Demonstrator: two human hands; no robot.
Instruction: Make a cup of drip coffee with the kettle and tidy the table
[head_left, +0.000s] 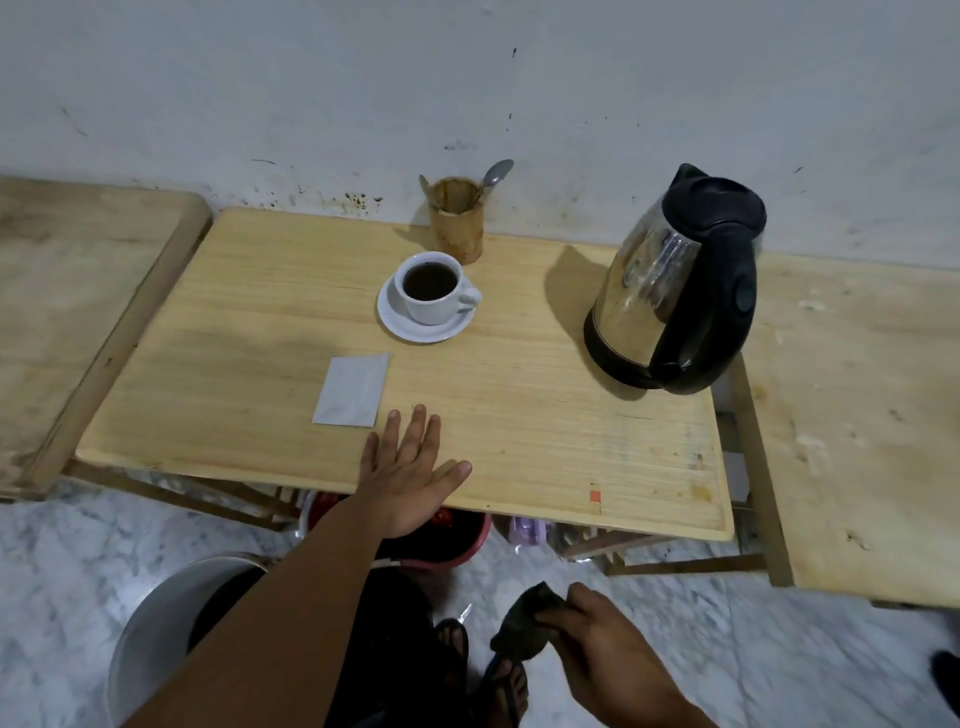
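The left hand lies flat and open on the counter at its near edge, just beside a white sachet. The right hand grips a dark cloth below that edge. The filled cup on its saucer sits toward the far edge; the kettle stands near the right edge.

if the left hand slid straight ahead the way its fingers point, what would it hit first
Probably the white cup on its saucer, well ahead. The left hand lies flat on the table, fingers pointing slightly right of the packet, so it likely passes beside that.
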